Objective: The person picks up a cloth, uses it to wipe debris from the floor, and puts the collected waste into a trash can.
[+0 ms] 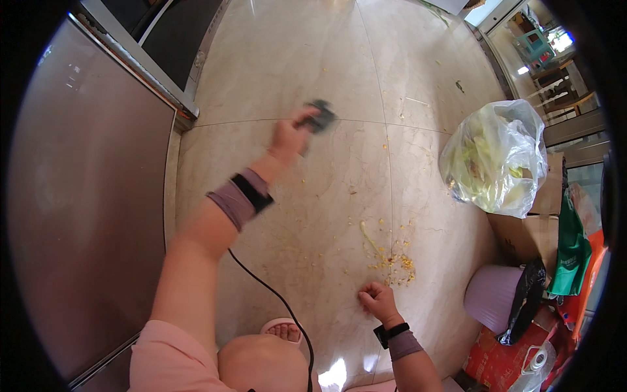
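My left hand (289, 137) is stretched forward over the tiled floor (274, 220), gripping a small dark object (321, 116). Motion blur hides what kind of thing it is. Closer to me, my right hand (379, 300) is low over the floor with its fingers curled in, and nothing shows in it. Just beyond its knuckles lies a loose scatter of yellow bits that look like corn kernels (404, 263). A thin pale green strand (370, 237) lies among them. Both wrists wear mauve cuffs with black straps.
To the right stand a clear plastic bag (494, 161) of pale green husks, a cardboard box (524, 235) and a lilac bin (492, 294) with a black liner. A brown panel (93, 186) borders the left. A black cable (274, 291) runs past my slippered foot (284, 330).
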Available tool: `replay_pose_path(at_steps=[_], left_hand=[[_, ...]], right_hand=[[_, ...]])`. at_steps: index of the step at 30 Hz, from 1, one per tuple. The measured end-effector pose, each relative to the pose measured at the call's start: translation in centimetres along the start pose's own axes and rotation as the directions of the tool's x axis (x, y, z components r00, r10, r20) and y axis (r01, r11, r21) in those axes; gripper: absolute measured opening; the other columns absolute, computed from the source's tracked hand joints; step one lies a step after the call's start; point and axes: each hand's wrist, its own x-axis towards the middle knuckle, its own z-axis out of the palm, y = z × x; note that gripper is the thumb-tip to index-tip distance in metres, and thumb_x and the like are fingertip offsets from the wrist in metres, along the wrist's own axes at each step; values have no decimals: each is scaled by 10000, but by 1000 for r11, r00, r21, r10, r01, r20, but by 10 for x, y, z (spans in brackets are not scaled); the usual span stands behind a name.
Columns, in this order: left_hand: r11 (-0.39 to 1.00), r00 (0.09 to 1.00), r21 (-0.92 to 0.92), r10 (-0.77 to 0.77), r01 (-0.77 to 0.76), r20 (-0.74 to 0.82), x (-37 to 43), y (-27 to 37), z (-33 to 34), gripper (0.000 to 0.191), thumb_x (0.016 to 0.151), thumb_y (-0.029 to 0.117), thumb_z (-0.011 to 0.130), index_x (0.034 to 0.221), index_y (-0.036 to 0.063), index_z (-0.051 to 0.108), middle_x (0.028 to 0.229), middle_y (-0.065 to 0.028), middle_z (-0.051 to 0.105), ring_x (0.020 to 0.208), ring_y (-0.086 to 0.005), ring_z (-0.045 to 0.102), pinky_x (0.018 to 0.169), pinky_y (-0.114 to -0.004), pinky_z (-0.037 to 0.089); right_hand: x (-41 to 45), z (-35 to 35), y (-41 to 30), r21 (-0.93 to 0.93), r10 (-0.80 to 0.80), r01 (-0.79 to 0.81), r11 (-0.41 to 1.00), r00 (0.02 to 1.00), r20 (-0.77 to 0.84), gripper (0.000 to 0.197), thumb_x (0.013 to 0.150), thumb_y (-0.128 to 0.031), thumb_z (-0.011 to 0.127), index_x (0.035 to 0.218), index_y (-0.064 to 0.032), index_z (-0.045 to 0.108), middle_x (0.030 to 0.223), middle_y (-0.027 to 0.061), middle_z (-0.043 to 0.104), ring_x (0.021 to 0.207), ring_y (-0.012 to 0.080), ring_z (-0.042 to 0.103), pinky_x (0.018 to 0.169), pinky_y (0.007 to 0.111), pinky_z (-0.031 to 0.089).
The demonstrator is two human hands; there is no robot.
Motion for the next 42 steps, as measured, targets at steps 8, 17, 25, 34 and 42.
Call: replay_pose_path(at_steps=[8,17,25,34,42], left_hand=[[634,939,750,109,187,-326,52,-57,-249,481,796,127,635,1272,81,590,1391,-226,464,1273,-366,450,1045,-382,376],[520,991,847,114,-114,64,94,-75,-105,450,741,111,629,1191,108,643,1364,-239,463,1249,-396,454,1060,-422,385],[740,817,436,263,-513,514,-16,-43,97,452,747,-116,494,1112,76,678,1305,-189,537,1211,-359,510,1053,-417,397],[1000,981,0,-25,25,191,-101,63,30,422,824,-110,450,1163,33,658,1270,-112,592,1100,-187,582,898,-267,466],[660,776,626,102,415,-623,-154,-22,-224,413,797,-62,478,1170,8,640,1300,-186,554,1172,-323,544,1015,-342,410]], right_hand=[[-1,1,-9,35,-12,11,999,999,33,73,861,-86,647,843,-19,625,649,37,628,509,92,587,454,241,482],[-2,1,-8,41,-1,0,999,999,32,82,869,-90,642,844,-16,616,637,38,625,503,89,588,452,237,479],[-1,2,-15,2,-10,9,1000,998,66,74,867,-84,637,841,-17,621,645,31,624,517,84,588,457,235,472],[-3,-4,-2,30,-55,54,998,998,24,58,844,-77,635,828,-21,634,629,26,623,506,87,583,471,243,479],[8,4,12,-51,-172,175,983,983,57,52,877,-74,613,852,-28,607,634,18,612,485,83,554,441,238,442]])
